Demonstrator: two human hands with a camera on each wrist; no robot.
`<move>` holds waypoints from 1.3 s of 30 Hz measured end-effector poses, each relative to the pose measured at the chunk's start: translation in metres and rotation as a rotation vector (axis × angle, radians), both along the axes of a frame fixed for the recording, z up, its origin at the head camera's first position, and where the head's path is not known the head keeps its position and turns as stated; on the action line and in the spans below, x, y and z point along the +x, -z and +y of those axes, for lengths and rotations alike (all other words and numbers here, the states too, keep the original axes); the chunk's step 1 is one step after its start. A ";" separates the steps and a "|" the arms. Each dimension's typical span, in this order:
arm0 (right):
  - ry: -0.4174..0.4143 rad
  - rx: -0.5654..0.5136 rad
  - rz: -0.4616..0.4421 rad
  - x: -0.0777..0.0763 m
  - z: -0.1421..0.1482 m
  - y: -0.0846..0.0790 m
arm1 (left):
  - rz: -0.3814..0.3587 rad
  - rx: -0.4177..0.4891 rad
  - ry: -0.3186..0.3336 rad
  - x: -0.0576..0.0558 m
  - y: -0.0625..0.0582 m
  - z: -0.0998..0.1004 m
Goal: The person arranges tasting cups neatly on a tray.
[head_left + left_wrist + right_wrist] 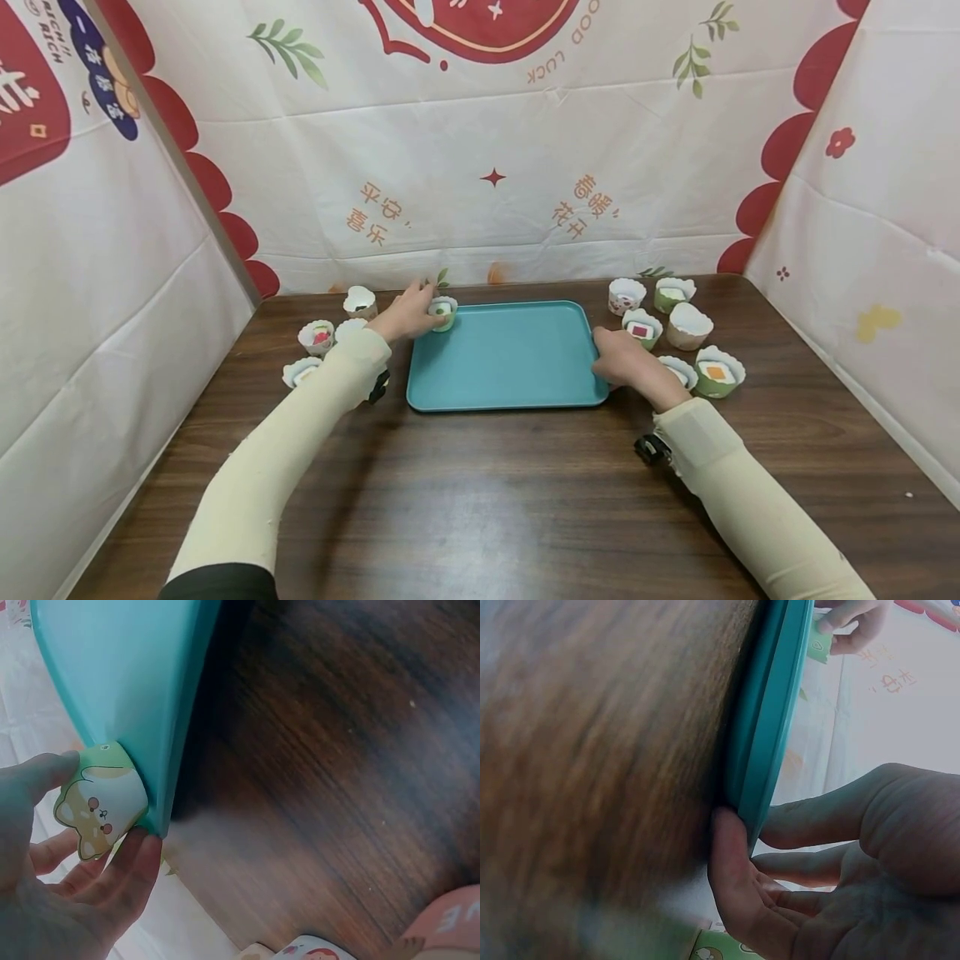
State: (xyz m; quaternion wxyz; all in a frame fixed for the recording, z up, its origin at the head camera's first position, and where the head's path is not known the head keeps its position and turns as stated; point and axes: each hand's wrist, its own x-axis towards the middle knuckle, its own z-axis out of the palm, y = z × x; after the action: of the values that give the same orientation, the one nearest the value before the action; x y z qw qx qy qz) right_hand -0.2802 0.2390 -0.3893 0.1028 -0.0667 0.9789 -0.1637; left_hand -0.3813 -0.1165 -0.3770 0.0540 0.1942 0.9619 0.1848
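A teal tray lies on the dark wooden table. At its back left corner my left hand holds a green paper baking cup, thumb on one side and fingers on the other. In the left wrist view the cup bears a printed animal face and stands at the tray's rim. A small white piece with a green mark sits inside it. On the tray's right side, my right hand pinches the rim, with the thumb on the upper side and a finger beneath.
Several paper cups stand left of the tray, among them one with a red-and-white filling. More stand to the right, including a green cup with an orange-topped piece and a plain beige cup. A printed cloth hangs behind the table.
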 end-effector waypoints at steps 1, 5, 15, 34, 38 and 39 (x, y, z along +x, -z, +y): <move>0.000 0.000 0.000 0.000 0.000 0.000 | -0.001 -0.001 -0.002 0.001 0.000 0.000; -0.001 -0.005 -0.005 0.000 -0.002 -0.001 | -0.003 -0.004 0.000 0.003 0.000 -0.001; 0.003 -0.035 -0.028 0.001 -0.002 0.000 | -0.012 -0.012 0.003 0.006 0.001 -0.001; -0.015 -0.039 -0.020 0.003 -0.001 -0.001 | -0.049 0.013 -0.011 0.002 0.002 -0.004; -0.016 -0.037 -0.026 0.004 -0.001 -0.001 | -0.024 0.037 -0.021 0.003 -0.007 -0.008; -0.014 -0.036 -0.027 0.004 -0.001 -0.001 | -0.015 0.041 -0.019 0.002 -0.010 -0.009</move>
State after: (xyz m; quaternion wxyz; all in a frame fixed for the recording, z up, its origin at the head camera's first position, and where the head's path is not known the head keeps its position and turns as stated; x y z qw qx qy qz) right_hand -0.2760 0.2382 -0.3880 0.1159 -0.0733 0.9738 -0.1815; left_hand -0.3789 -0.1255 -0.3665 0.0555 0.1847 0.9592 0.2066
